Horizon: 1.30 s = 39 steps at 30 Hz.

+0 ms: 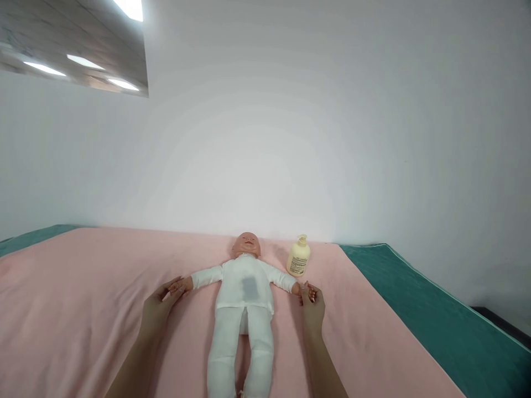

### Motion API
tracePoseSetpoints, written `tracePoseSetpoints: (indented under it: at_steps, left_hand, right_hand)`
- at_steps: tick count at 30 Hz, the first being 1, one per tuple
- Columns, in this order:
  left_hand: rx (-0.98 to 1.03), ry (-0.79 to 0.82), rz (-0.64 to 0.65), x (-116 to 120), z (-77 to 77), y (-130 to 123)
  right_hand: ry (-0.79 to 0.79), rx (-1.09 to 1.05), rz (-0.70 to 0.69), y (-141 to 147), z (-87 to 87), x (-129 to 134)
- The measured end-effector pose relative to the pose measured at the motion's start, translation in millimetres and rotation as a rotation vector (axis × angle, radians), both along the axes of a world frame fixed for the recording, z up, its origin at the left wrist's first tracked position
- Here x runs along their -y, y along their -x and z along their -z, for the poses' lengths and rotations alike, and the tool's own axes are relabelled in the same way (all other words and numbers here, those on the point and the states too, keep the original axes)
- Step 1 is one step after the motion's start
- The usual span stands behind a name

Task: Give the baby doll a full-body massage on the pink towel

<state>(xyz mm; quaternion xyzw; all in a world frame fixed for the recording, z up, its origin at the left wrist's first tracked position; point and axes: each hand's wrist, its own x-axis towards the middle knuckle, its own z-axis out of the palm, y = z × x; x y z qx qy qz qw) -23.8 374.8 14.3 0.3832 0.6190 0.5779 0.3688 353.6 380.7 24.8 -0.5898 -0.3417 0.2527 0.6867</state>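
A baby doll [244,293] in a white long-sleeved top and white trousers lies on its back, head toward the wall. Both its arms are stretched out sideways. My left hand [159,305] is closed around the doll's hand on the left side of the view. On the right side, my right hand [312,307] pinches the doll's other hand between thumb and fingers. The doll's feet are cut off by the bottom edge. Just beyond my right hand stands a pale yellow pump bottle [299,257], upright, with printed text on its front.
A pink cloth [365,337] with some folds at the left covers most of the surface. Green covering [431,315] shows at the right and far left. The white wall [265,138] rises directly behind. A dark edge [501,325] is at the far right.
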Motion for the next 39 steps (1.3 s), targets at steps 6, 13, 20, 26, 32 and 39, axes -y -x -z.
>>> tracePoseSetpoints:
  at_steps: [6, 13, 20, 26, 32, 39]
  left_hand:
    - [0.048, 0.006, -0.032, 2.4, -8.7, -7.2]
    - [0.138, 0.032, -0.036, 4.3, -16.1, -9.5]
    - [0.219, 0.039, -0.004, 1.2, -9.1, -4.0]
    - [0.047, -0.012, -0.013, -2.2, 1.6, 0.1]
    - [-0.076, -0.005, -0.043, 1.3, -4.9, -3.6]
    - [-0.059, 0.000, -0.049, 2.0, -6.5, -5.5]
  right_hand:
    - [0.005, 0.020, 0.004, 0.7, 3.7, -1.8]
    - [0.016, 0.027, 0.033, -4.4, 10.6, -5.5]
    - [-0.004, -0.008, 0.022, -5.5, 7.2, -5.2]
    - [0.026, 0.026, 0.030, -2.2, 1.7, -1.0]
    - [0.026, 0.045, 0.013, 1.1, -0.7, 0.8]
    - [0.021, 0.047, 0.012, 0.1, 4.4, -1.8]
